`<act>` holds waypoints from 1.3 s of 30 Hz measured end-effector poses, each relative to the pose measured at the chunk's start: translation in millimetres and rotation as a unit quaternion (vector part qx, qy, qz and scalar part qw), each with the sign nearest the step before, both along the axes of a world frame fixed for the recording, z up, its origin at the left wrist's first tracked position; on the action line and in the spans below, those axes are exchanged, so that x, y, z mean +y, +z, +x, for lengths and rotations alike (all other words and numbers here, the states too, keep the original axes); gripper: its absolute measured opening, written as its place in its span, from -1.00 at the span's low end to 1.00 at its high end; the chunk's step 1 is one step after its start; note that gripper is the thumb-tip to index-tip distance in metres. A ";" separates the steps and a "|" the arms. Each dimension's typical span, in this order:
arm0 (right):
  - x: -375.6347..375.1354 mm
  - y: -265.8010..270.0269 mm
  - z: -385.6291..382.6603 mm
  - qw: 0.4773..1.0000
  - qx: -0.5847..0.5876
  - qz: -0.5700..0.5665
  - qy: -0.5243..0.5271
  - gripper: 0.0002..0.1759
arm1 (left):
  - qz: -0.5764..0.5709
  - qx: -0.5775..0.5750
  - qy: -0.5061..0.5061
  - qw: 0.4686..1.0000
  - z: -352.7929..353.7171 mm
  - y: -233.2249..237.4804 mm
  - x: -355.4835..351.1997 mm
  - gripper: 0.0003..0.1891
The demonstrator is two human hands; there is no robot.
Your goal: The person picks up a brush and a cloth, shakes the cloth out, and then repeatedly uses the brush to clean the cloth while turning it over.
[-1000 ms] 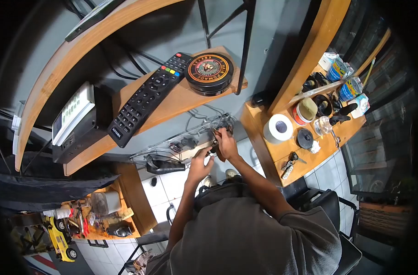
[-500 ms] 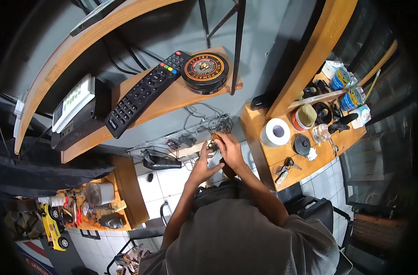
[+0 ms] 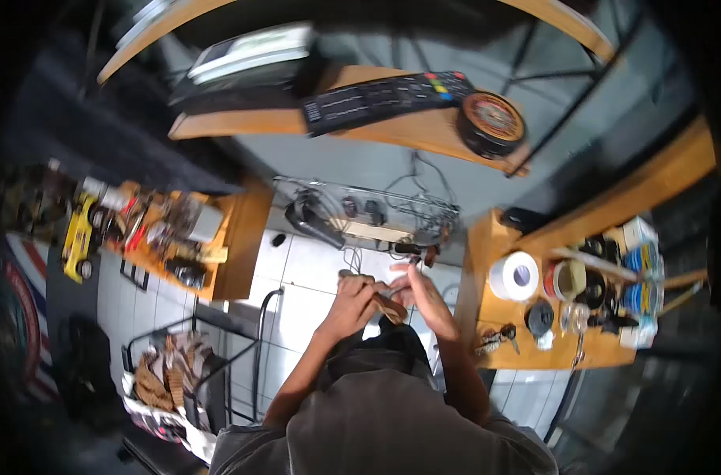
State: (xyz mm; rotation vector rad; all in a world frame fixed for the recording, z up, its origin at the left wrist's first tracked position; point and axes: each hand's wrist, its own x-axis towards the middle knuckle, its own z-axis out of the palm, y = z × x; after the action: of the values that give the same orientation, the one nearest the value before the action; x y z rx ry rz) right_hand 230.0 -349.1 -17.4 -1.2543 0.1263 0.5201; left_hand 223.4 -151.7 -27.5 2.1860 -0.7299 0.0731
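Note:
My left hand is closed on a small brown item, low in front of my chest. Its shape is blurred, so I cannot make out what it is. Close on its right is my right hand, with fingers apart and blurred; whether it touches the item is unclear. Beyond both hands lie tangled cables and a black hair dryer near the wall.
Above, a wooden shelf bears a remote and a pomade tin. At right a wooden counter holds a white roll, jars and scissors. Another cluttered counter and a chair are at left.
The view has turned, so the shelf and counters sit differently in it. The hands have changed pose, and a brown item now shows at my left hand.

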 end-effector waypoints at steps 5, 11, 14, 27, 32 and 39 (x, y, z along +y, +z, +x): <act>36.5 -14.1 -22.7 0.923 0.111 -0.101 0.354 -0.38 | 0.075 0.004 0.017 0.997 -69.3 8.8 27.6 -0.56; 104.6 -6.0 -89.7 0.901 0.022 -0.052 0.429 -0.59 | 0.070 0.014 0.166 0.983 -159.8 1.4 73.5 -0.40; 147.8 -2.5 -134.9 0.897 0.006 -0.061 0.438 -0.65 | 0.075 0.011 0.306 0.949 -223.5 14.5 104.4 -0.29; 384.3 33.8 -414.6 0.818 -0.250 -0.039 0.517 -0.49 | -0.143 0.009 0.805 0.576 -645.5 11.3 217.4 -0.35; 447.0 2.6 -482.1 0.727 -0.311 -0.107 0.602 -0.57 | -0.205 0.003 0.862 0.464 -722.8 11.2 225.9 -0.35; 538.8 8.4 -604.5 0.651 -0.416 -0.090 0.628 -0.55 | -0.209 -0.018 0.886 0.413 -817.5 10.6 290.0 -0.37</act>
State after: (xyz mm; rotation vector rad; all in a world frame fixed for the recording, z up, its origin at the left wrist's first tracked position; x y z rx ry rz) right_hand -374.5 189.8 -9.0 -1.5298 -1.6449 1.0423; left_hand -594.1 138.3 -16.9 1.3912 1.7019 1.1786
